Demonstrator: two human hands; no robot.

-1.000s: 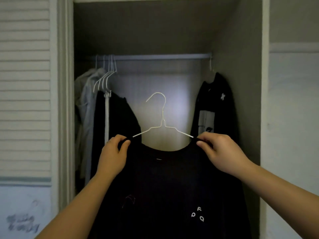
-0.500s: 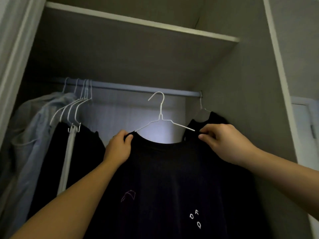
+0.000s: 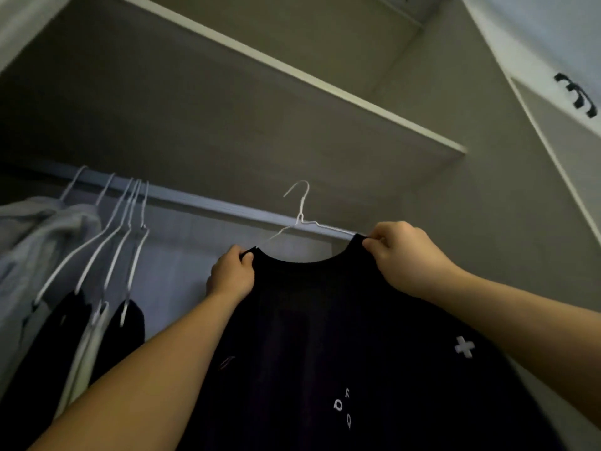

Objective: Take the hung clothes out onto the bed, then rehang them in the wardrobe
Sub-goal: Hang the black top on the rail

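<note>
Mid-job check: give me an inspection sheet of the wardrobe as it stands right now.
Surface: bed not in view; wardrobe rail runs under the shelf.
Job's things: black shirt on a white wire hanger, hook above the rail, not resting on it; grey garment and dark garments hang at left.
Clutter: nothing seen.
Grippers: left hand and right hand each pinch a shirt shoulder.
Cables: nothing seen.
Surroundings: cupboard door with a black handle at upper right.
</note>
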